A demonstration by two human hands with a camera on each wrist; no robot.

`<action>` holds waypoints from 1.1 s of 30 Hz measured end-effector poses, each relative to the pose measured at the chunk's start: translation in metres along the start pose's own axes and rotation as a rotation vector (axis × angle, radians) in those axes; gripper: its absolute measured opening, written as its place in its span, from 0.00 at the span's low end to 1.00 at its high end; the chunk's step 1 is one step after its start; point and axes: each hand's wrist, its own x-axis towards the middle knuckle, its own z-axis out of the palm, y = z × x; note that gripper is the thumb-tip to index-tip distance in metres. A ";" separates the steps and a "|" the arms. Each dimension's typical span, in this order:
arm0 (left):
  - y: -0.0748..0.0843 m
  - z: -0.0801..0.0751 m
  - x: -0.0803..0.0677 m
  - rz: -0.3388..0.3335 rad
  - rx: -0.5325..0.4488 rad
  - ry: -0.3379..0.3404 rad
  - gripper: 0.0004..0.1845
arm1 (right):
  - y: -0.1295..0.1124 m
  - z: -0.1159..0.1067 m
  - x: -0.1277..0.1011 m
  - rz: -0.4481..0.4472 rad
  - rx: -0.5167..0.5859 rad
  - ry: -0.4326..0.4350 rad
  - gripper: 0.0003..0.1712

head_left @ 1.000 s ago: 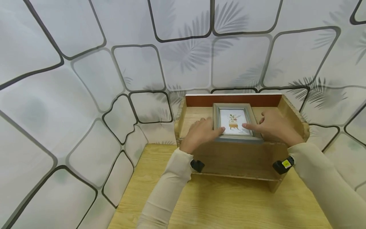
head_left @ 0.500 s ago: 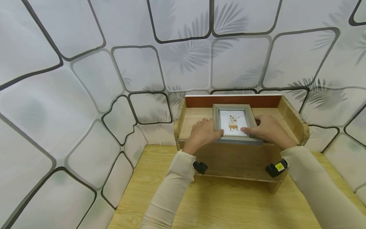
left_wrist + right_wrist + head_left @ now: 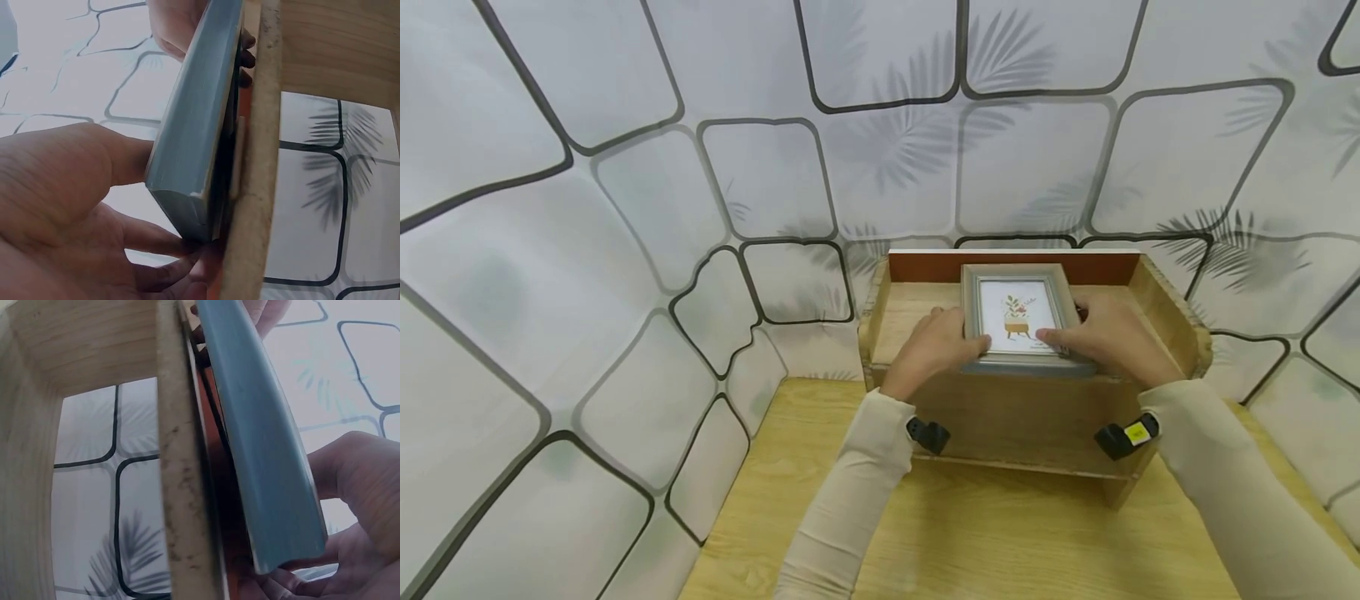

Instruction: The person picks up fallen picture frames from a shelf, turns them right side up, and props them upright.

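A grey picture frame (image 3: 1017, 318) with a small plant print sits on the top of a wooden shelf unit (image 3: 925, 312), its far edge raised toward the red-brown back board (image 3: 925, 266). My left hand (image 3: 934, 346) grips the frame's left side, thumb on its front. Gripping the right side is my right hand (image 3: 1112, 337), its thumb on the glass. The left wrist view shows the frame's edge (image 3: 197, 131) between my left hand (image 3: 81, 206) and the shelf board (image 3: 253, 187). In the right wrist view the frame (image 3: 262, 450) tilts off the board (image 3: 181, 462) above my right hand (image 3: 356, 506).
The shelf unit stands on a light wooden table (image 3: 970, 533) against a wall of white sheeting with dark rounded outlines and leaf shadows (image 3: 700, 183). That sheeting also closes in the left side. Bare tabletop lies in front of the shelf.
Both hands closed in on the frame's sides and tipped its far edge up from lying flat toward the back board. My right hand shifted left onto the frame.
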 end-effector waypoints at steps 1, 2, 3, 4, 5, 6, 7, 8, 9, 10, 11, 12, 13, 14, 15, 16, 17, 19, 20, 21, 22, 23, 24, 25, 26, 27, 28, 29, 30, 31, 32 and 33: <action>0.000 -0.001 0.000 0.007 -0.006 0.010 0.18 | -0.001 -0.001 0.000 0.005 -0.004 0.005 0.31; 0.001 -0.001 0.000 0.013 -0.015 0.023 0.17 | -0.003 -0.003 0.000 0.014 -0.012 0.005 0.34; 0.001 -0.002 0.000 0.018 -0.025 0.037 0.18 | -0.004 -0.005 0.001 0.027 -0.024 -0.001 0.37; 0.002 -0.002 0.000 0.025 -0.030 0.055 0.18 | -0.006 -0.007 0.001 0.048 -0.035 -0.012 0.41; 0.002 -0.003 0.000 0.031 -0.028 0.073 0.19 | -0.008 -0.010 0.002 0.069 -0.047 -0.024 0.45; 0.003 -0.004 0.000 0.034 -0.028 0.090 0.19 | -0.010 -0.012 0.003 0.087 -0.061 -0.033 0.49; 0.004 -0.004 0.000 0.038 -0.026 0.105 0.19 | -0.012 -0.014 0.003 0.104 -0.070 -0.041 0.53; 0.005 -0.005 0.000 0.041 -0.028 0.126 0.18 | -0.014 -0.015 0.004 0.117 -0.075 -0.041 0.56; 0.007 -0.005 0.000 0.043 -0.028 0.145 0.17 | -0.017 -0.017 0.005 0.128 -0.076 -0.035 0.56; 0.008 -0.006 0.000 0.044 -0.022 0.165 0.16 | -0.018 -0.018 0.005 0.134 -0.074 -0.021 0.57; 0.010 -0.007 0.000 0.040 -0.018 0.180 0.16 | -0.020 -0.018 0.006 0.136 -0.074 -0.002 0.57; 0.011 -0.007 0.000 0.036 -0.015 0.197 0.17 | -0.021 -0.019 0.006 0.140 -0.074 0.015 0.57; 0.013 -0.007 0.001 0.033 -0.011 0.212 0.19 | -0.022 -0.019 0.007 0.139 -0.075 0.037 0.57; 0.014 -0.007 0.001 0.028 -0.013 0.226 0.22 | -0.023 -0.019 0.008 0.136 -0.075 0.062 0.56; 0.015 -0.007 0.002 0.027 -0.013 0.235 0.24 | -0.023 -0.019 0.008 0.131 -0.074 0.090 0.55; 0.016 -0.007 0.003 0.026 -0.013 0.244 0.26 | -0.024 -0.018 0.009 0.123 -0.073 0.121 0.53; 0.017 -0.007 0.003 0.028 -0.009 0.253 0.28 | -0.024 -0.018 0.010 0.114 -0.072 0.155 0.51; 0.017 -0.007 0.005 0.034 -0.010 0.272 0.28 | -0.027 -0.017 0.011 0.094 -0.067 0.222 0.46; 0.018 -0.008 0.005 0.035 -0.013 0.281 0.29 | -0.028 -0.016 0.011 0.085 -0.061 0.254 0.45; 0.018 -0.008 0.005 0.034 -0.015 0.289 0.29 | -0.030 -0.016 0.012 0.082 -0.053 0.283 0.44; 0.018 -0.008 0.005 0.035 -0.020 0.299 0.30 | -0.031 -0.015 0.012 0.081 -0.044 0.310 0.43; 0.019 -0.008 0.006 0.035 -0.024 0.308 0.30 | -0.033 -0.015 0.013 0.084 -0.035 0.333 0.42; 0.019 -0.008 0.006 0.035 -0.032 0.315 0.30 | -0.034 -0.015 0.013 0.091 -0.025 0.349 0.43; 0.020 -0.008 0.007 0.037 -0.039 0.321 0.31 | -0.035 -0.015 0.013 0.095 -0.014 0.368 0.43; 0.020 -0.008 0.007 0.039 -0.049 0.326 0.32 | -0.035 -0.015 0.013 0.098 0.000 0.385 0.44; 0.020 -0.008 0.007 0.039 -0.059 0.330 0.33 | -0.035 -0.015 0.013 0.101 0.010 0.403 0.44; 0.020 -0.008 0.007 0.041 -0.071 0.335 0.33 | -0.035 -0.014 0.013 0.101 0.018 0.420 0.44; 0.020 -0.008 0.007 0.045 -0.079 0.338 0.33 | -0.035 -0.014 0.013 0.099 0.026 0.438 0.44; 0.020 -0.009 0.007 0.048 -0.087 0.342 0.34 | -0.035 -0.013 0.014 0.096 0.035 0.456 0.44; 0.020 -0.009 0.007 0.053 -0.093 0.346 0.35 | -0.034 -0.012 0.014 0.091 0.041 0.476 0.43; 0.020 -0.010 0.006 0.059 -0.097 0.352 0.35 | -0.034 -0.011 0.015 0.088 0.046 0.492 0.43; 0.020 -0.010 0.006 0.065 -0.102 0.356 0.35 | -0.033 -0.010 0.015 0.086 0.049 0.508 0.42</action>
